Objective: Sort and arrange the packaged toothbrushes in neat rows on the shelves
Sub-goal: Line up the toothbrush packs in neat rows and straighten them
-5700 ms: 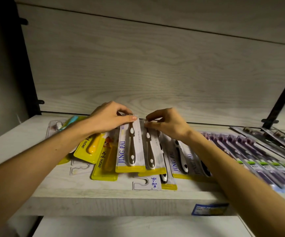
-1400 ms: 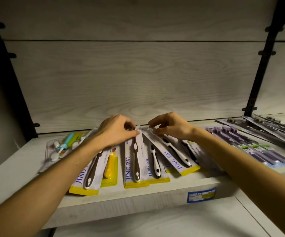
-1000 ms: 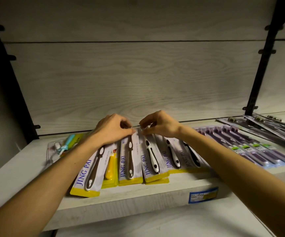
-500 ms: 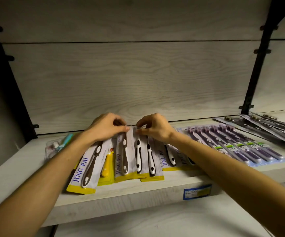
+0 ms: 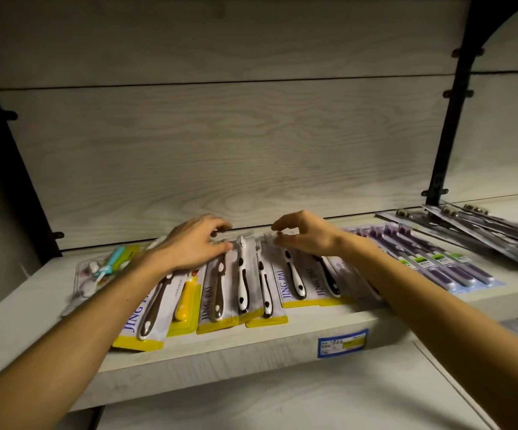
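On the pale wood-grain shelf (image 5: 282, 333) with the blue price label (image 5: 342, 343) on its front edge, both hands work at the far ends of a fan of white-and-yellow carded toothbrush packs printed JING PAI (image 5: 245, 290). The left hand (image 5: 194, 243) lies palm down, left of the label and further back, its fingers bent over the top of the pack holding a brown-handled brush (image 5: 219, 285); whether it grips or only presses I cannot tell. The right hand (image 5: 306, 234), above the label toward the back wall, is arched with thumb and forefinger apart over the top of the pack with a black-and-white brush (image 5: 295, 276), seemingly not closed on it.

Half a second ago the two hands met fingertip to fingertip over the middle packs, the right pinching a card; now they stand apart, and two packs with white-and-black handles (image 5: 253, 283) show bare between them. The packs have spread a little wider along the shelf.

I count six JING PAI packs in the fan, overlapping, bottoms toward the front edge, with one yellow-handled pack (image 5: 184, 302) tucked between the two leftmost. Far left of the label lies one clear blister with pastel brushes (image 5: 102, 268). Right of the label a row of purple-handled brushes (image 5: 431, 259) lies flat, about five, and beyond it a loose pile of dark packs (image 5: 481, 234), too overlapped to count.
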Available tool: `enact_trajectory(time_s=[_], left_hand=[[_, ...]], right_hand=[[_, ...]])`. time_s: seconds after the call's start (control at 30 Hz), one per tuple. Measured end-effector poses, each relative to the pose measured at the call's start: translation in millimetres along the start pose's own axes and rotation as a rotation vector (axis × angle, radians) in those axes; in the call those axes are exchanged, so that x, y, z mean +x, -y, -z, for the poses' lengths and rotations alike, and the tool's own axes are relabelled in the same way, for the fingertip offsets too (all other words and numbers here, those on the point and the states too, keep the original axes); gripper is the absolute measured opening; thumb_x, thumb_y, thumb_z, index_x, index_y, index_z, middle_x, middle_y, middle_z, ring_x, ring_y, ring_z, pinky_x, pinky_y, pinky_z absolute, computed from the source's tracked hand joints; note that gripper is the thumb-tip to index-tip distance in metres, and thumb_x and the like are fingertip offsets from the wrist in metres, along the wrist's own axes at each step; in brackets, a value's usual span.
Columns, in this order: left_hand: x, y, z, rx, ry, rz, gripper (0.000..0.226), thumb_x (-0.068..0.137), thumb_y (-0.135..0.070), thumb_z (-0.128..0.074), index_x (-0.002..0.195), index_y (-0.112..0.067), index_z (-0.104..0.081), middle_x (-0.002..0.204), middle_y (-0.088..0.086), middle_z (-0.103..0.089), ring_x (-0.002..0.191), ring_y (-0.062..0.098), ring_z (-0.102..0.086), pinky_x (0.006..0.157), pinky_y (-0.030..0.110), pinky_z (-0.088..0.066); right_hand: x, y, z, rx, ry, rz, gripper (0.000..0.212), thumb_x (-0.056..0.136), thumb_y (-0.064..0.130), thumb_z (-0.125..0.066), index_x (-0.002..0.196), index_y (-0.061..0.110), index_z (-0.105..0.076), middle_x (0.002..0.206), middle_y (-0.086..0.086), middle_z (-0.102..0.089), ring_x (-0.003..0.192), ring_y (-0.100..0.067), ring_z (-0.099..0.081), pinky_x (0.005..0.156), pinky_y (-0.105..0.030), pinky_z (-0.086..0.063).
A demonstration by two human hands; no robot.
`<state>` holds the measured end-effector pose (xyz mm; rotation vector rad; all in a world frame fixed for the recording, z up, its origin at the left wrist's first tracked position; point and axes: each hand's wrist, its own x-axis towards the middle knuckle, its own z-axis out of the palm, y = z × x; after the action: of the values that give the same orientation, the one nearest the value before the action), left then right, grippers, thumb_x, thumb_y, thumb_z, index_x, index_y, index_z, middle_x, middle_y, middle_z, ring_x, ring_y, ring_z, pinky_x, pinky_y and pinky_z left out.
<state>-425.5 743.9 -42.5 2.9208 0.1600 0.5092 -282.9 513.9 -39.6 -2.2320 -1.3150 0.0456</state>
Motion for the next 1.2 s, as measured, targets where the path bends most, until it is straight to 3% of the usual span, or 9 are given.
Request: enact_trajectory(time_s=[0.17,0.3,0.37,0.5,0.67,0.77,0.9,1.07,1.2], left_hand=[[9,-23,6,-0.01,0.082,-0.13,0.05,0.093,-0.051,-0.061,0.138,-0.03,-0.055,0.139,-0.007,-0.058,0.123,0.011,-0.056,0.104,0.038,-0.047],[23,-41,3,0.083,0.23,-0.103,0.063,0.095,-0.057,-0.056,0.148,-0.024,-0.045,0.149,-0.001,-0.051,0.131,0.019,-0.051,0.108,0.043,-0.044],[27,-43,-3,0.115,0.269,-0.099,0.058,0.096,-0.054,-0.055,0.146,-0.024,-0.049,0.146,0.0,-0.054,0.129,0.02,-0.053,0.106,0.042,-0.045],[25,-35,-12,0.076,0.229,-0.075,0.042,0.097,-0.045,-0.058,0.135,-0.027,-0.059,0.135,-0.004,-0.061,0.123,0.019,-0.056,0.101,0.04,-0.047],[26,-33,-17,0.013,0.215,-0.04,0.054,0.097,-0.059,-0.05,0.143,-0.031,-0.05,0.14,-0.004,-0.057,0.124,0.017,-0.055,0.103,0.042,-0.047],[31,-45,-23,0.128,0.212,-0.064,0.055,0.095,-0.065,-0.047,0.139,-0.033,-0.055,0.133,-0.001,-0.056,0.121,0.02,-0.054,0.1,0.042,-0.047],[34,-51,-28,0.083,0.139,-0.064,0.037,0.094,-0.055,-0.058,0.119,-0.029,-0.068,0.115,-0.002,-0.062,0.107,0.018,-0.058,0.09,0.038,-0.05],[34,-45,-23,-0.036,0.076,-0.027,0.026,0.087,-0.049,-0.071,0.104,-0.03,-0.075,0.103,-0.009,-0.072,0.093,0.011,-0.065,0.084,0.038,-0.055],[33,-40,-16,-0.027,0.047,0.009,0.026,0.084,-0.049,-0.073,0.102,-0.03,-0.076,0.097,-0.011,-0.073,0.089,0.009,-0.066,0.083,0.038,-0.056]], right_hand=[[-8,-12,7,-0.042,-0.1,-0.013,0.043,0.095,0.023,-0.065,0.135,0.009,-0.06,0.138,-0.006,-0.061,0.126,-0.02,-0.056,0.106,-0.033,-0.043],[-6,-17,4,-0.105,-0.042,-0.055,0.043,0.095,0.028,-0.063,0.134,0.011,-0.061,0.131,-0.008,-0.065,0.114,-0.022,-0.062,0.092,-0.027,-0.046],[-6,-20,1,-0.135,-0.048,-0.058,0.042,0.096,0.028,-0.062,0.134,0.011,-0.062,0.13,-0.008,-0.066,0.114,-0.023,-0.063,0.092,-0.026,-0.046],[-5,-25,-1,-0.166,-0.069,-0.049,0.035,0.097,0.032,-0.06,0.126,0.013,-0.067,0.12,-0.007,-0.071,0.101,-0.02,-0.064,0.083,-0.025,-0.045],[1,-26,-4,-0.145,-0.039,-0.085,0.044,0.095,0.031,-0.063,0.135,0.014,-0.06,0.13,-0.007,-0.066,0.114,-0.024,-0.063,0.096,-0.033,-0.05],[4,-24,-5,-0.153,-0.015,-0.108,0.047,0.095,0.034,-0.062,0.139,0.016,-0.057,0.135,-0.006,-0.063,0.118,-0.025,-0.061,0.1,-0.038,-0.049],[5,-23,-7,-0.207,-0.028,-0.085,0.04,0.097,0.041,-0.057,0.131,0.022,-0.064,0.129,-0.006,-0.066,0.115,-0.029,-0.061,0.096,-0.04,-0.05],[5,-22,-9,-0.19,-0.047,-0.082,0.037,0.095,0.05,-0.057,0.118,0.024,-0.07,0.118,-0.004,-0.071,0.104,-0.025,-0.064,0.085,-0.033,-0.051],[6,-20,-10,-0.189,-0.039,-0.094,0.039,0.096,0.047,-0.056,0.128,0.026,-0.063,0.124,-0.005,-0.068,0.109,-0.026,-0.063,0.091,-0.037,-0.052]])
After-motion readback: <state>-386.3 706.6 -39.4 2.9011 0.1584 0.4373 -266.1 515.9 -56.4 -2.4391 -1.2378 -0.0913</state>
